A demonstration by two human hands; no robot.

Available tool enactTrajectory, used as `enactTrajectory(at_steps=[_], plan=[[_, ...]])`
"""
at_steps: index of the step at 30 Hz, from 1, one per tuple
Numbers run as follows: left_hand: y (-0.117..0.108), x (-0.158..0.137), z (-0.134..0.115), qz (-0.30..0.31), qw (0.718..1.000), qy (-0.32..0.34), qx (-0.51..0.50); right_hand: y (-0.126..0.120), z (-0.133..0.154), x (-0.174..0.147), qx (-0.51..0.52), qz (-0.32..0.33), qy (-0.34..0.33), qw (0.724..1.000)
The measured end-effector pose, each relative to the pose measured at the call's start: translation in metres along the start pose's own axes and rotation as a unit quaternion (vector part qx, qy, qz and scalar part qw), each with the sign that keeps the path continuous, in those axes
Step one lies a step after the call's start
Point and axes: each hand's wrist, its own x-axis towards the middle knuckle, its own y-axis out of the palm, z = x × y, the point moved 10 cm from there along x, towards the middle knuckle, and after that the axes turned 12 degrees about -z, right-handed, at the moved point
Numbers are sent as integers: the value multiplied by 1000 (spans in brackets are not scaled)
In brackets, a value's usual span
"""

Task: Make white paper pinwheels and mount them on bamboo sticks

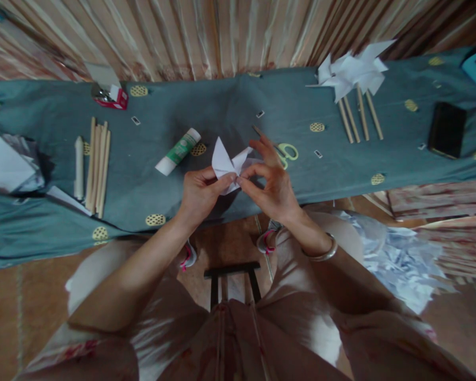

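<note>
A white paper pinwheel with folded, pointed blades is held up between my two hands, over the near part of the table. My left hand grips it from the left, the thumb pressed near its centre. My right hand pinches the paper at the centre between thumb and index finger, its other fingers raised. Just left of the pinwheel lies a green and white glue stick. Behind my right hand are scissors with light green handles, their blades partly hidden by my fingers.
Finished pinwheels on wooden sticks lie at the back right, near a black phone-like object. At left are wooden sticks, a small red box and stacked white paper. Paper scraps are heaped below, right.
</note>
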Motion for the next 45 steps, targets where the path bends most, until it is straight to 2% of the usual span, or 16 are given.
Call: enactTrajectory(at_steps=[10, 15, 20, 24, 28, 36, 45], plan=[[1, 0, -2, -2, 1000, 14, -6, 1, -1, -1, -1, -1, -8, 1000], [-1, 1, 0, -15, 1000, -12, -17, -1, 6, -1, -2, -4, -14, 1000], [1, 7, -1, -21, 995, -60, -76, -23, 18, 7, 46, -54, -10, 997], [5, 11, -3, -6, 988, -110, -107, -42, -2, 16, 106, -108, 40, 988], [13, 8, -6, 46, 982, -146, -110, -45, -16, 23, 117, -80, 52, 989], [28, -9, -6, 144, 970, -167, -98, -41, 15, 17, 108, 65, 13, 992], [28, -16, 1, 170, 970, -161, -71, -37, 31, 12, 125, 144, 30, 981]])
